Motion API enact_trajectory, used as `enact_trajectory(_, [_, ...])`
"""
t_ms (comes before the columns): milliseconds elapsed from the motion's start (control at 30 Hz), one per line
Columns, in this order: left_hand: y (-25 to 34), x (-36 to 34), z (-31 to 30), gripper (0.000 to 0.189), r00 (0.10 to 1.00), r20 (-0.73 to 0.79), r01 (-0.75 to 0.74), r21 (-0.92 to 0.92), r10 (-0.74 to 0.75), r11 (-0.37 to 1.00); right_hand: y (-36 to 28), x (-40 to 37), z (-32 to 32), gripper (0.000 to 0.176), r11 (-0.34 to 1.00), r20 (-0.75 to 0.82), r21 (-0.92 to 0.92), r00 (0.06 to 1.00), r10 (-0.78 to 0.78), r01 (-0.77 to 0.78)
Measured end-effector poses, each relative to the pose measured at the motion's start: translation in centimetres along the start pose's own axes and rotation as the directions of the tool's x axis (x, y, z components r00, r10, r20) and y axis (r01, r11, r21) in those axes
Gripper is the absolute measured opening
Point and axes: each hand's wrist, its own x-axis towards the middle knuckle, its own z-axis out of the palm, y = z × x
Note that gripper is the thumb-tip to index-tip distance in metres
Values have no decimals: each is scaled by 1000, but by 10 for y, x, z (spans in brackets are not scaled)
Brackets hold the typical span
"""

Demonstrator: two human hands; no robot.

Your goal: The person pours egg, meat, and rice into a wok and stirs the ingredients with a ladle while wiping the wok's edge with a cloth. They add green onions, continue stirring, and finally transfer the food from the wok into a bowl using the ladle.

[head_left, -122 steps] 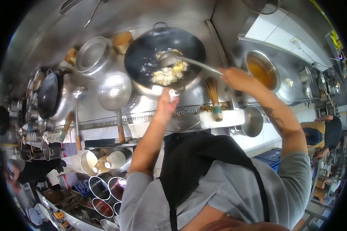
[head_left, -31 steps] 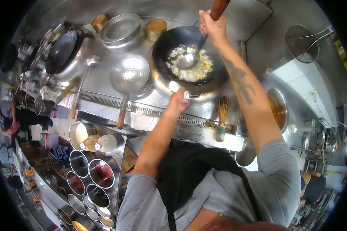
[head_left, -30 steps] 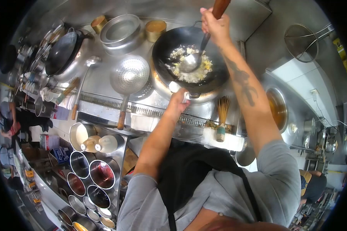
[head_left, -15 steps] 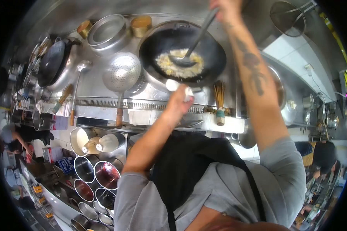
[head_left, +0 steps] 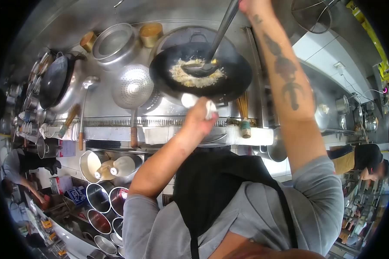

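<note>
My left hand is closed around the near side of a black wok, with a white cloth bunched in its grip. The wok tilts over the burner, and a dark ring shows behind its far rim. Loose fried rice with yellow egg bits lies in the bottom. At the top edge, partly cut off, my right hand is wrapped around the handle of a metal ladle. The ladle's bowl rests in or just over the rice.
A perforated skimmer lies left of the wok, with a bamboo brush to the right. Metal bowls stand behind. Sauce pots are at lower left. Other people work at the far left and right.
The wok has tilted and come slightly nearer, uncovering the ring behind it. My right hand has moved up, and the ladle's bowl has shifted a little left across the rice.
</note>
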Motion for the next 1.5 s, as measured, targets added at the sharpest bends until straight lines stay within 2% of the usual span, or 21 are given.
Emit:
enact_trajectory(67, [11, 37, -16, 14, 996, 86, 13, -52, -9, 999, 61, -10, -18, 20, 963, -63, -267, 998, 21, -37])
enact_trajectory(133, [-25, 48, -53, 20, 997, -68, -37, 40, 39, 999, 111, -5, -28, 21, 974, -127, -197, 988, 90, -114])
enact_trajectory(167, [-42, 53, -72, 24, 987, -145, -50, 90, 63, 995, 97, 7, -26, 20, 986, -112, -166, 994, 15, -33])
enact_trajectory(233, [-72, 45, -108, 17, 999, -40, 9, 193, -1, 981, 46, 13, -21, 17, 990, -102, -102, 988, -112, 101])
enact_trajectory(333, [-52, 47, -83, 11, 997, -38, -65, 161, 72, 985, -53, 7, -10, 13, 969, -141, -39, 959, -246, 243])
enact_trajectory(400, [-14, 70, -60, 8, 993, 35, -113, 8, 113, 994, -72, 3, -11, 15, 929, -36, 110, 935, -352, 354])
enact_trajectory(500, [19, 125, -56, 8, 996, 60, -74, 96, 69, 993, -29, 5, -14, 16, 955, -119, 68, 953, -279, 288])
enact_trajectory(533, [20, 133, -52, 10, 996, 21, -92, 100, 90, 991, 7, 3, -9, 16, 963, -156, -29, 950, -269, 268])
enact_trajectory(567, [21, 134, -47, 10, 994, 24, -104, 99, 102, 990, 55, 11, -19, 18, 953, -157, -292, 979, -128, 78])
enact_trajectory(633, [20, 127, -42, 10, 993, 14, -117, 101, 116, 988, 166, 24, -34, 20, 953, 23, -304, 1000, -2, 9])
enact_trajectory(733, [22, 127, -40, 12, 993, -87, -61, 135, 73, 989, 103, 9, -2, 20, 987, -193, -120, 973, -128, 106])
enact_trajectory(767, [24, 126, -39, 13, 994, -88, -59, 137, 72, 989, 95, 7, -2, 21, 988, -128, 16, 980, -151, 154])
enact_trajectory(867, [21, 122, -39, 14, 994, -93, -36, 136, 49, 990, 134, -11, 1, 22, 998, -106, -59, 994, -35, 28])
enact_trajectory(900, [22, 123, -38, 14, 995, -91, -35, 127, 46, 991, 159, -6, 1, 24, 998, -11, 65, 1000, -5, 6])
enact_trajectory(1000, [21, 127, -42, 13, 996, -69, -53, 97, 60, 994, 109, 16, 14, 27, 973, -164, -231, 984, -63, 24])
enact_trajectory(1067, [20, 128, -41, 13, 996, -58, -64, 87, 69, 994, 108, 24, -4, 26, 992, -152, -77, 982, -116, 105])
enact_trajectory(1133, [21, 120, -37, 12, 995, -62, -71, 92, 77, 993, 144, 18, 0, 27, 999, -290, 1, 956, -31, 33])
enact_trajectory(1167, [21, 119, -37, 12, 997, -55, -55, 102, 61, 993, 166, 23, -12, 26, 992, -146, -117, 989, 30, -47])
enact_trajectory(1267, [23, 117, -40, 12, 998, -50, -38, 127, 45, 991, 129, 42, -2, 23, 975, -271, -221, 959, -80, 19])
enact_trajectory(1400, [23, 110, -33, 13, 996, -47, -73, 126, 79, 989, 145, 38, -14, 27, 994, -255, -4, 961, -105, 108])
enact_trajectory(1500, [25, 111, -35, 15, 996, -43, -66, 132, 73, 989, 144, 46, -14, 30, 984, -252, -174, 965, -69, 25])
